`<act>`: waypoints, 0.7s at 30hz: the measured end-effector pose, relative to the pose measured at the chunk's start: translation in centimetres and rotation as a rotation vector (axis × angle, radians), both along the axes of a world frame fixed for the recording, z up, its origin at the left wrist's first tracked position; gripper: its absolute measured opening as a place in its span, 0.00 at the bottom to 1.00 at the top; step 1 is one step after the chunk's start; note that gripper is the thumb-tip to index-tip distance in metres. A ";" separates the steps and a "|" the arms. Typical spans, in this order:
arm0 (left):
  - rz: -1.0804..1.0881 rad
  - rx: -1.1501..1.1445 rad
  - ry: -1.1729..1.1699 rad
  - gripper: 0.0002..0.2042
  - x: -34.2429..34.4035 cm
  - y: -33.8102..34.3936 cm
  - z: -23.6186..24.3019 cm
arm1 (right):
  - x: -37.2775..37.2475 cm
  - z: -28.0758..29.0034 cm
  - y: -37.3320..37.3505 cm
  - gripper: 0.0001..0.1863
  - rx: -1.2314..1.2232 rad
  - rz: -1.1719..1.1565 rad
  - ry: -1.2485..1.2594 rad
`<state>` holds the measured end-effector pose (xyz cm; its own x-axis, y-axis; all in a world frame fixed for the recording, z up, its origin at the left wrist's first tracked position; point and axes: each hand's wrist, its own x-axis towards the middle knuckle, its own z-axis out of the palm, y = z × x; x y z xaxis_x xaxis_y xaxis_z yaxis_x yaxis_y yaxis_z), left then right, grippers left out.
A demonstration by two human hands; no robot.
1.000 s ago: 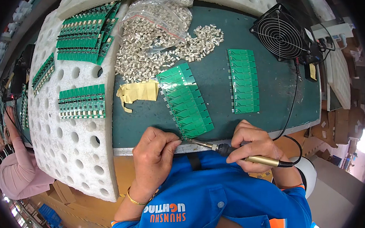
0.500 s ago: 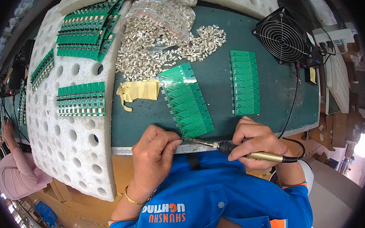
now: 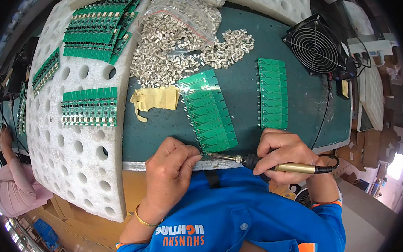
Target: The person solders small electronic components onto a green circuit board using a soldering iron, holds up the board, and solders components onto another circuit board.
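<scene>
Left to right across the tabletop [image 3: 241, 93] and its surroundings: beyond the left edge, a co-worker [image 3: 18, 188] in a pink top. Over the left side, a white foam slab [image 3: 116, 196] with round holes, bearing a fanned stack of boards [image 3: 89, 33] toward the far edge, another board [image 3: 47, 73] at the slab's left margin, and a single board [image 3: 89, 107] nearer its middle. Beside the slab, a heap of small whitish connectors [image 3: 160, 61], partly under a clear bag [image 3: 199, 10], with torn yellow tape [image 3: 158, 99] on the near side. At the near edge, the left hand [image 3: 171, 168], thumb and forefinger pinched together beside the near end of the central green board [image 3: 208, 111]; anything between them too small to make out. Apart from it, the right hand [image 3: 284, 155], wrapped around the soldering iron [image 3: 291, 167], tip close to that same end. Just beyond the right hand, a second green board [image 3: 273, 94]; toward the far right corner, a black fan [image 3: 316, 45]. Likely hazards, by judgement: burnt left fingertips from a slip of the tip; bridged pins [image 3: 191, 124] from a wandering tip; a fallen board from a nudge so near the edge; a jerked iron from a snagged cord [image 3: 332, 168].
</scene>
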<state>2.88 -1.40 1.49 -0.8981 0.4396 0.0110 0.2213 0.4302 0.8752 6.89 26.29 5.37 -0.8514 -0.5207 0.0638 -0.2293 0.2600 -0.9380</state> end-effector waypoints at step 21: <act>0.032 0.030 0.028 0.06 0.1 -0.4 -0.2 | -0.6 0.5 0.8 0.13 0.002 0.017 -0.023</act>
<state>2.94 -1.83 1.30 -0.9109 0.4097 0.0491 0.2326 0.4114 0.8813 6.28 27.10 5.90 -0.8438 -0.5350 0.0432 -0.2119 0.2582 -0.9426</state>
